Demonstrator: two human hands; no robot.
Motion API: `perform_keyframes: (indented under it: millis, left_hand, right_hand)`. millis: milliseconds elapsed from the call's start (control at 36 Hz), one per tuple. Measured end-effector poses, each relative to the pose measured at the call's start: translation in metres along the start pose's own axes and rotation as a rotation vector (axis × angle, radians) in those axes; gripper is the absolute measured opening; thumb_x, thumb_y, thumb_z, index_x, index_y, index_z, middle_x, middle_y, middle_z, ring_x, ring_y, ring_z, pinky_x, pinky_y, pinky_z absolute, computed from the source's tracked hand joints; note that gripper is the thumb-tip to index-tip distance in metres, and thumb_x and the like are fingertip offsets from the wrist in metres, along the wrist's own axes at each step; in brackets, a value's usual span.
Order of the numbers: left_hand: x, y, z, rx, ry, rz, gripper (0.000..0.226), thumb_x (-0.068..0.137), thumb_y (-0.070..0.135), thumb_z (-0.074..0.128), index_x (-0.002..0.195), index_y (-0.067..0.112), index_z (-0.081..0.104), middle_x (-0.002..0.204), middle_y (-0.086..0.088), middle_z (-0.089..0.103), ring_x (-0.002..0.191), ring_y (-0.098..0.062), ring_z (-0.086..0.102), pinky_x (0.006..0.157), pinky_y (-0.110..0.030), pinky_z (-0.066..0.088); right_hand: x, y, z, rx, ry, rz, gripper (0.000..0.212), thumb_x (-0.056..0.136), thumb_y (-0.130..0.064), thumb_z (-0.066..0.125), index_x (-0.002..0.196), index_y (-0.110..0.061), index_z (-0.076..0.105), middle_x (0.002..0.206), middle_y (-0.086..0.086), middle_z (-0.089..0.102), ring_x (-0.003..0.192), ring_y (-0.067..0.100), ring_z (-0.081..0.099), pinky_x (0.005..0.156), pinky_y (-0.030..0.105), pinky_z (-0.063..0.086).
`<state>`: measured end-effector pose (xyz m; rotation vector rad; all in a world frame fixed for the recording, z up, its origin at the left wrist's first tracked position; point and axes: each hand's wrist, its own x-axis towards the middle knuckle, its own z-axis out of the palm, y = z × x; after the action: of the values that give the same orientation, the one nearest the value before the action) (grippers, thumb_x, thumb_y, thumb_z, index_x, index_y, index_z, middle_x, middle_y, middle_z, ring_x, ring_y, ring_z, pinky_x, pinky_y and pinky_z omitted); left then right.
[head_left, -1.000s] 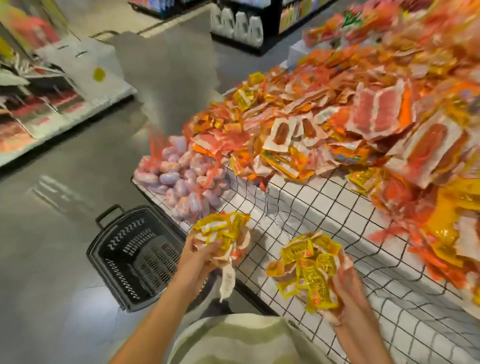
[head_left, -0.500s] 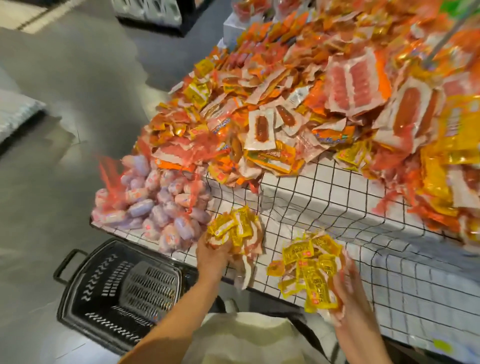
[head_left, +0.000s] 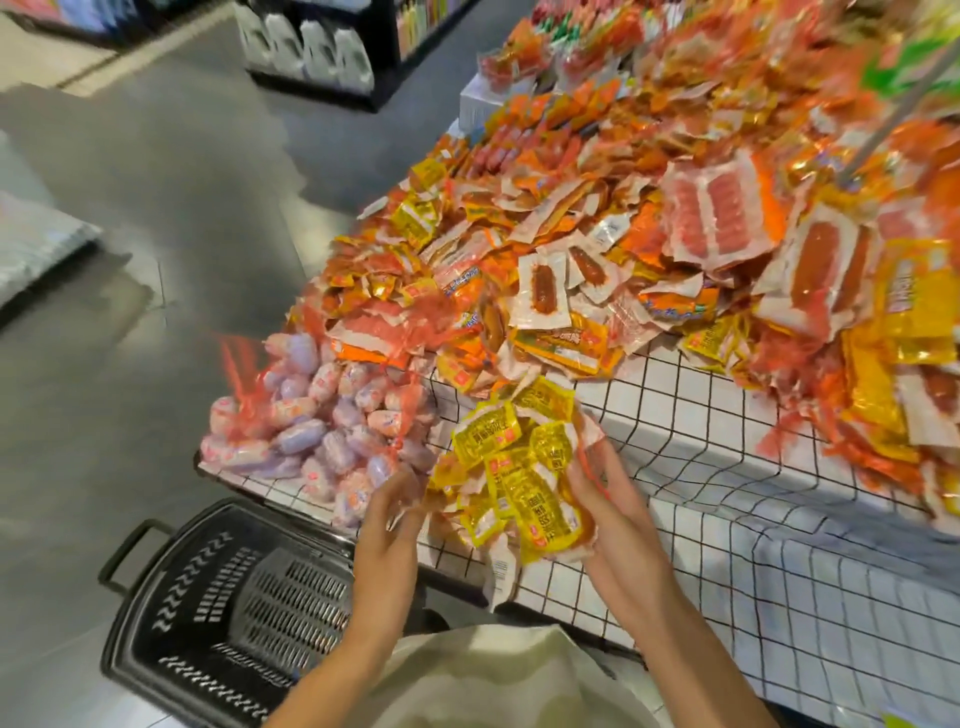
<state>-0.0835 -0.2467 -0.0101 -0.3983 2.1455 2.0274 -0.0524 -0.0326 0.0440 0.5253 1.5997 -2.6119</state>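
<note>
Slippage looks the chief risk; the yellow packets (head_left: 519, 467) sit as one loose bunch between both hands, above the near edge of the table (head_left: 727, 467); the right hand (head_left: 613, 514) wraps its fingers round the bunch's right side, while the left hand (head_left: 389, 525) has curled fingers nipping the left edge, though blur hides how firm that hold is; the glossy wrappers fan out unevenly, so a weak pinch could let some slide free and fall to the floor, missing the basket (head_left: 234, 597) that stands near and to the left; a swing towards it might also brush the net bag (head_left: 322, 431) of pink sausages at the table's left corner, or drag neighbours off the heap (head_left: 571, 260) farther back.
</note>
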Motion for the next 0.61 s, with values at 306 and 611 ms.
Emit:
perform_keyframes:
  millis: [306,611]
  left_hand:
    - [0.028,-0.018,0.017,0.775,-0.374,0.688,0.052,0.105,0.033,0.045,0.155,0.033,0.03,0.168,0.005,0.007,0.156,-0.023,-0.003,0.124,-0.054,0.011]
    - [0.029,-0.054,0.008,0.886,-0.422,0.667,0.047,0.103,0.045,0.045,0.149,0.045,0.034,0.163,0.002,0.014,0.148,-0.018,0.022,0.115,-0.045,0.036]
  right_hand:
    - [0.046,0.09,-0.025,-0.453,0.372,0.13,0.046,0.094,-0.021,0.071,0.136,-0.025,0.052,0.139,0.004,0.058,0.124,0.022,0.06,0.103,0.049,0.053]
    - [0.027,0.097,-0.028,-0.595,0.335,0.057,0.038,0.091,-0.013,0.074,0.126,-0.023,0.063,0.128,0.004,0.066,0.114,0.021,0.065,0.096,0.05,0.056]
